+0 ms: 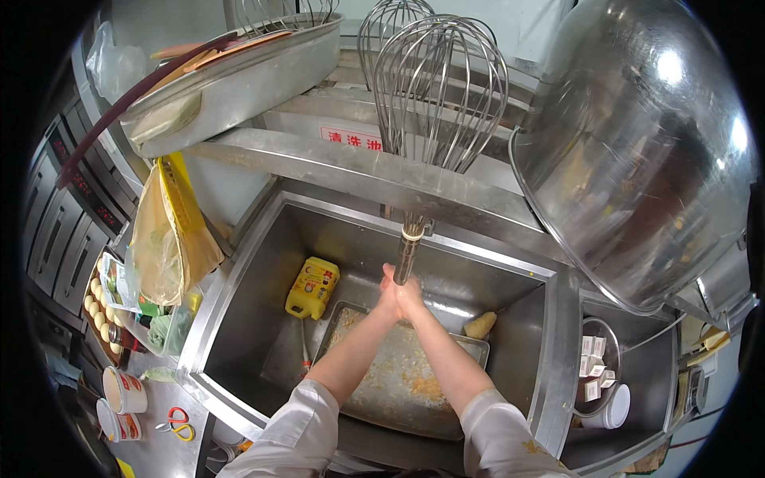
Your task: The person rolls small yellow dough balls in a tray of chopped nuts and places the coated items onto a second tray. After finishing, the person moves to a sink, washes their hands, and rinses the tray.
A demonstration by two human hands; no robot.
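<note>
My left hand (388,294) and my right hand (409,295) are pressed together over a deep stainless-steel sink (556,358). The handle of a large balloon whisk (441,89) hangs down in front of them and partly covers them; no grip on it shows. Beneath my forearms, a metal baking tray (388,382) with pale and orange food residue lies on the sink's floor. A yellow plastic jug (312,287) is at the sink's left, above a thin-handled tool (305,349). At the right, a yellowish sponge (480,325) is by the tray's corner.
A metal shelf rail (334,167) crosses above the sink. A big steel bowl (633,149) overhangs at right, and an oval metal basin (239,83) sits upper left. Left of the sink are eggs (95,308), tubs (124,389) and scissors (177,424). Small boxes (594,364) fill a bowl in the right-hand sink.
</note>
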